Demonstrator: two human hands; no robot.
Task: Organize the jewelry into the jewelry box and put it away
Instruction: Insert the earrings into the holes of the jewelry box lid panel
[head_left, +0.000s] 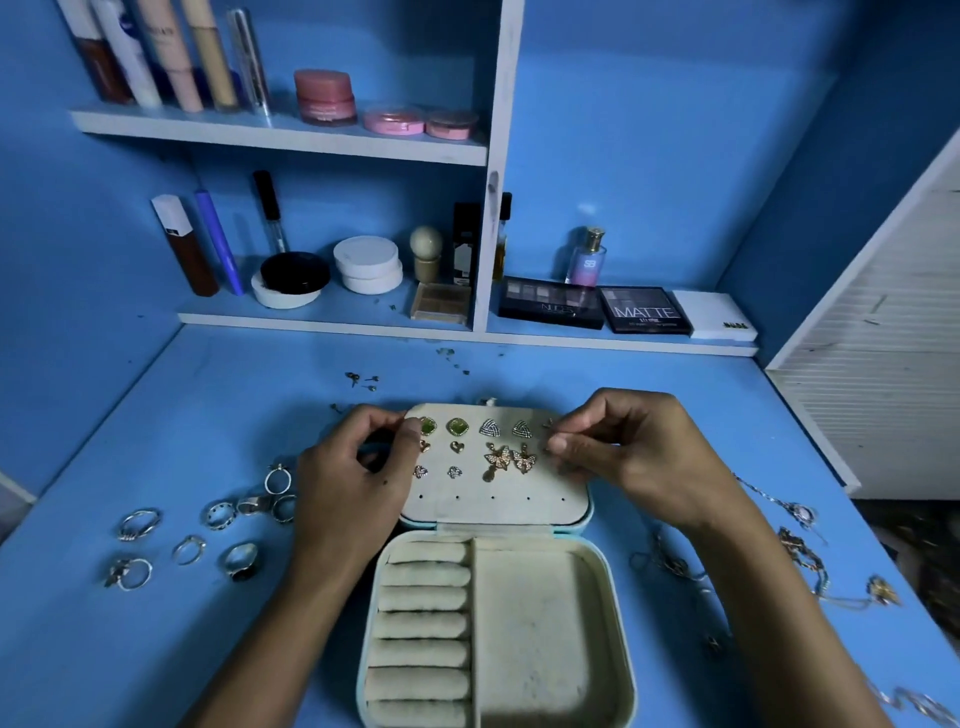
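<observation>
Rings (189, 538) lie scattered on blue desk (675, 415) beside jewelry box (602, 597).

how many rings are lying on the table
8, all left of the jewelry box: four rings clustered by the left hand, four more farther left. The hand may hide others.

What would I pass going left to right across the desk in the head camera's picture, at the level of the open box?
Loose rings → left hand → jewelry box, its lid panel holding earrings → right hand → tangled necklaces.
</observation>
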